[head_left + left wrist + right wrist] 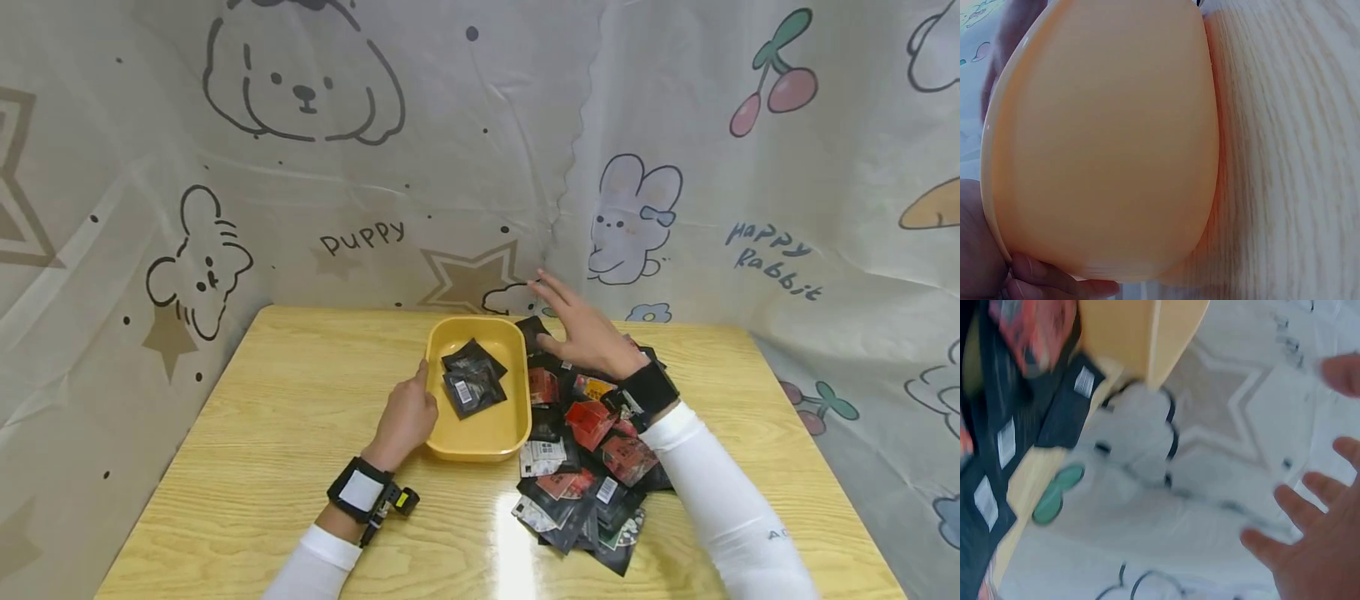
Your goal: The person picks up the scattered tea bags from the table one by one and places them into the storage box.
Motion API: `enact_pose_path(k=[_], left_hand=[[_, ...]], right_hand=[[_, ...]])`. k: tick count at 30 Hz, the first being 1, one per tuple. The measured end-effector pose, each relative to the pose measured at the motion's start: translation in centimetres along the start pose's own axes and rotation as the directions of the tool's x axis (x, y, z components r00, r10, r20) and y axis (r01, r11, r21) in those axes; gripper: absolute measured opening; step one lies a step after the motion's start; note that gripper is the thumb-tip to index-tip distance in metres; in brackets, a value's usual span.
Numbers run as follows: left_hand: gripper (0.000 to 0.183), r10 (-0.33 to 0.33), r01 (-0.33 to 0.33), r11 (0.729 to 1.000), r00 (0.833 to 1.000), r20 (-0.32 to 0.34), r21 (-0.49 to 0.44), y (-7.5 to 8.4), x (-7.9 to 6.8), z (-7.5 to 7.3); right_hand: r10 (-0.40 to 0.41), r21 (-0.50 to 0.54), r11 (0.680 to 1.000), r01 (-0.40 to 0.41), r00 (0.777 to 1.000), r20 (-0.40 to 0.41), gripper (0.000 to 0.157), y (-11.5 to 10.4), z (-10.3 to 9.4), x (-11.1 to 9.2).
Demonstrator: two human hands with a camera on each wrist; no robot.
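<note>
A yellow plastic tub [478,446] stands on the table with a few black sachets [474,388] lying inside it. My left hand [406,419] grips the tub's left rim; in the left wrist view the thumb lies over the rim and the fingers [1054,281] bend against the outer wall. My right hand [588,332] hovers beside the tub's far right corner, above a heap of black, red and white sachets [588,425]. Its fingers are spread and hold nothing, as the right wrist view also shows.
The sachet heap spreads along the tub's right side toward the table's front. Behind the wooden table [300,392] hangs a pale curtain [480,150] printed with cartoon animals. Both wrists carry black straps with small cameras.
</note>
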State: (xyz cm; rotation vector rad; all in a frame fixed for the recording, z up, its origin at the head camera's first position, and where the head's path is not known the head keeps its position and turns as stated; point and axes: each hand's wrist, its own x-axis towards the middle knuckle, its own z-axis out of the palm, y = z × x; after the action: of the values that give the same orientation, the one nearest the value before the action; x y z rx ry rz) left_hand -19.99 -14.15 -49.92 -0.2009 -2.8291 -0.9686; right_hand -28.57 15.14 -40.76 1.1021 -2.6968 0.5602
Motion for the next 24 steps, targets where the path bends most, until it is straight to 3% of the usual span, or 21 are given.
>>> enact_pose_path(k=[3,7,13,17,20,24], left_hand=[[0.057,-0.013,0.013,1.000,1.000,0.016,-0.005,-0.1,-0.1,-0.2],[0.057,-0.017,0.018,1.000,1.000,0.025,-0.019,-0.4,-0.2,-0.3],[0.057,-0.037,0.037,0.999,0.999,0.030,-0.005,-0.9,-1.0,-0.2],[0.057,-0.033,0.033,0.999,0.999,0.037,-0.003,-0.7,-1.1,-0.1],[0.057,-0.014,0.014,1.000,0.999,0.031,-0.002,-0.6,-0.7,0.0],[0.057,-0.011,0.011,1.000,1.000,0.011,0.014,-0.4,-0.1,-0.2]], right_hand=[[0.062,-0.016,0.998,-0.061,0.989,0.131,0.077,1.4,-0.1,0.7],[0.118,-0.050,0.993,-0.108,0.950,0.289,0.078,2.7,1.8,1.9],[0.157,-0.019,0.986,-0.165,0.893,0.422,0.082,4.5,6.9,3.4],[0.175,-0.004,0.980,-0.198,0.856,0.486,0.089,5.2,9.1,3.3],[0.179,-0.068,0.984,-0.167,0.865,0.468,0.082,5.7,9.8,3.2],[0.151,-0.152,0.984,-0.097,0.905,0.397,0.060,5.7,10.1,3.2]])
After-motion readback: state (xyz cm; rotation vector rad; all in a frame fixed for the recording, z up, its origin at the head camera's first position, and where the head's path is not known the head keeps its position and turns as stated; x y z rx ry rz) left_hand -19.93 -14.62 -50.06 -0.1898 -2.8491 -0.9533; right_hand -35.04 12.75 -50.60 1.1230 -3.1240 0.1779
